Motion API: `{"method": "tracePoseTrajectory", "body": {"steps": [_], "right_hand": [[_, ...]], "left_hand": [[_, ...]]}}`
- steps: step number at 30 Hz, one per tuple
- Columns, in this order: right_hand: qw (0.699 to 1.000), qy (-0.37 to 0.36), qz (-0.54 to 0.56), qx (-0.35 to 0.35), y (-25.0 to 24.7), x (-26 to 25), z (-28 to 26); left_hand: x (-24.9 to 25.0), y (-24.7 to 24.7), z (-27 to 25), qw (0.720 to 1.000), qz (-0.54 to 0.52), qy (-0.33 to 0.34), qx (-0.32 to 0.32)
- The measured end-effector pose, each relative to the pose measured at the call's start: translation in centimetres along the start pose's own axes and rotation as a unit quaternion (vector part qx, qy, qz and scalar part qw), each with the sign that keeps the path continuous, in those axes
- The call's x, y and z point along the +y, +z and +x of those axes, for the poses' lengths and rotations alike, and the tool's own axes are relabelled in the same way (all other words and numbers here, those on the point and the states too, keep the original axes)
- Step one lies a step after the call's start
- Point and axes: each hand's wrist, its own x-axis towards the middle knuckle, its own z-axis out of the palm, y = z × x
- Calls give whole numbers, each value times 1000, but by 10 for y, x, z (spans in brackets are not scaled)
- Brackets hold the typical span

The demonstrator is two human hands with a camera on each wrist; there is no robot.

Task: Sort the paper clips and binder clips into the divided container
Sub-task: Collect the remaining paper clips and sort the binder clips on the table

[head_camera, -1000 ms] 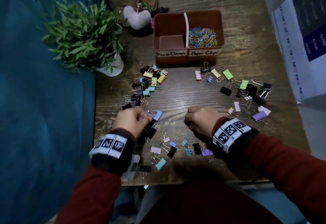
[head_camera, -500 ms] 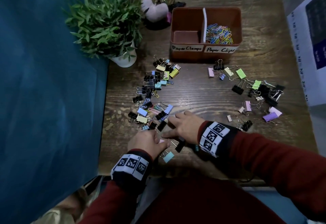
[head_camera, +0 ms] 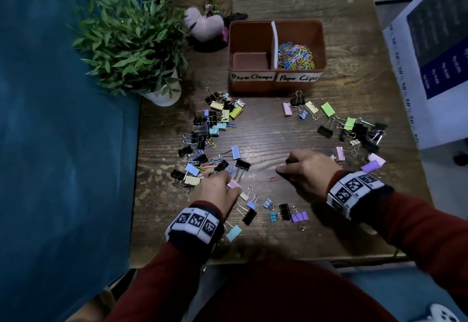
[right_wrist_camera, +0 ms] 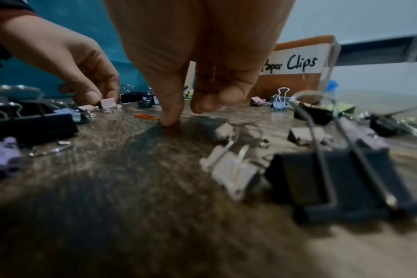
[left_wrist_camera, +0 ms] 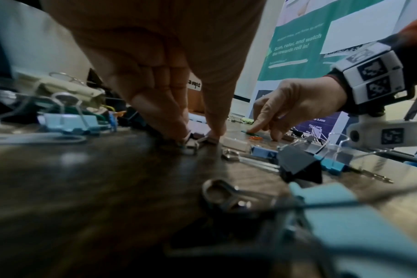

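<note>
The brown divided container [head_camera: 276, 82] stands at the back. Its "Paper Clamps" half is bare and its "Paper Clips" half holds coloured paper clips [head_camera: 295, 56]. Binder clips lie in a left pile [head_camera: 215, 129], a right pile [head_camera: 352, 129] and a near row [head_camera: 286, 212]. My left hand [head_camera: 231, 186] pinches a small pink binder clip [right_wrist_camera: 107, 103] on the table between thumb and fingers [left_wrist_camera: 179, 129]. My right hand [right_wrist_camera: 183, 114] has its index fingertip [right_wrist_camera: 169, 120] down on the wood beside an orange paper clip [right_wrist_camera: 146, 116], the other fingers curled and holding nothing.
A potted plant [head_camera: 131, 50] stands at the back left, with a pink plush heart [head_camera: 202, 23] beside the container. A printed poster [head_camera: 435, 50] stands off the table's right edge. A blue surface [head_camera: 63, 119] runs along the left. Bare wood [head_camera: 268, 131] lies between the piles.
My right hand has drawn away from the left one, moving right to the middle of the table beside the orange paper clip. My left hand stays by the near clips, now pinching the pink one.
</note>
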Motion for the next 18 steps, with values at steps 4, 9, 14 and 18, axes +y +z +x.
{"method": "tracePoseTrajectory", "body": {"steps": [4,9,14,18], "right_hand": [[998,-11,57,33,10,-11,4],[997,28,62,23,11,-26,17],[997,69,29,-8,15,-43,17],[996,71,18,-42,7,-55,20]], "left_hand": [[5,-7,8,999,-15,26,12],[-19,-21,-9,999,-29,-30,14],[-44,-20,-37,997,-20,-69,-40],[-41,-11,-47,989,-4,-86,-120]]}}
